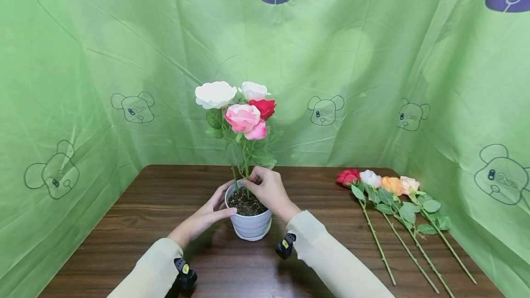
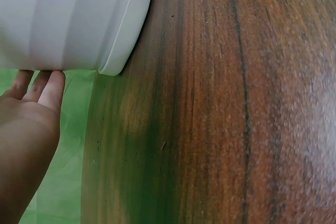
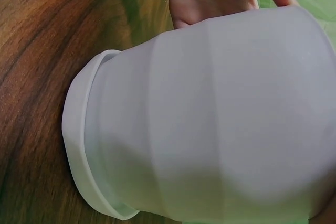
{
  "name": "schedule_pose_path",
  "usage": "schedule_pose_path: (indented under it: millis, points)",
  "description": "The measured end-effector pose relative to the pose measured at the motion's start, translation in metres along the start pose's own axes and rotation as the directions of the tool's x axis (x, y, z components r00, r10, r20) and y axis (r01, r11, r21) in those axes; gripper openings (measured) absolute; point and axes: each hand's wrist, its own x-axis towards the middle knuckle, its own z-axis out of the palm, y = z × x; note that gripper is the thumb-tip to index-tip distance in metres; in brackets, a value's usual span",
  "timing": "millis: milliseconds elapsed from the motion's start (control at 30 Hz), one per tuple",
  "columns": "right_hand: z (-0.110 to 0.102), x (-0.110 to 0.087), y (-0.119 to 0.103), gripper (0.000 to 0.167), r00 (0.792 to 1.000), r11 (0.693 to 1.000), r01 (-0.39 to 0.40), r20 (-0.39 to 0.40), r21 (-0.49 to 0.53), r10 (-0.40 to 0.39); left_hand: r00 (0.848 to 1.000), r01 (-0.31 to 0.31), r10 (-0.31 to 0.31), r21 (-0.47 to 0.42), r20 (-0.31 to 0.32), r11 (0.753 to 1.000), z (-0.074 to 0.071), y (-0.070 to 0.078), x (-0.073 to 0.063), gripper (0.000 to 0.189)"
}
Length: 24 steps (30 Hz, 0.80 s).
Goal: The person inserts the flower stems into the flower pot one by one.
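Observation:
A white flower pot (image 1: 250, 226) filled with dark soil (image 1: 247, 203) stands upright on its saucer on the table. My left hand (image 1: 205, 215) grips the pot's left side, thumb over the front rim; the left wrist view shows its fingers (image 2: 50, 88) against the pot wall. Above the soil, my right hand (image 1: 271, 192) pinches a green stem under the pink rose (image 1: 244, 119), its fingertips partly hidden. Around that bloom rise a large white rose (image 1: 216, 94), a second white rose (image 1: 253, 90) and a red rose (image 1: 267, 108), all with stems in the pot.
At the right of the brown wooden table (image 1: 165, 206) lie several cut roses side by side: red (image 1: 348, 177), white (image 1: 370, 178), orange (image 1: 391, 185) and pale peach (image 1: 409, 184), stems toward the front. A green printed cloth (image 1: 290, 49) surrounds the table at the back and sides.

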Motion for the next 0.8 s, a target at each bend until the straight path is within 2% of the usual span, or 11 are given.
schedule_pose_path:
  millis: [200,467,800]
  points:
    - [-0.0003,-0.0011,0.004,0.02,1.0,0.999,0.02,-0.018,-0.033,-0.021,1.0,-0.009,0.01,0.007,-0.003,1.0,-0.0001,-0.0004,0.0001,0.077]
    - [-0.0012,-0.0053,0.0059,0.021,0.999,0.998,0.044,-0.002,-0.051,-0.044,1.0,-0.016,0.016,0.011,0.001,1.0,-0.0001,-0.0008,0.0002,0.076]
    - [0.0,-0.0026,0.0051,0.026,1.0,0.997,-0.01,0.02,-0.082,0.012,1.0,-0.021,0.021,0.002,0.005,1.0,-0.0003,-0.0015,0.0006,0.076]
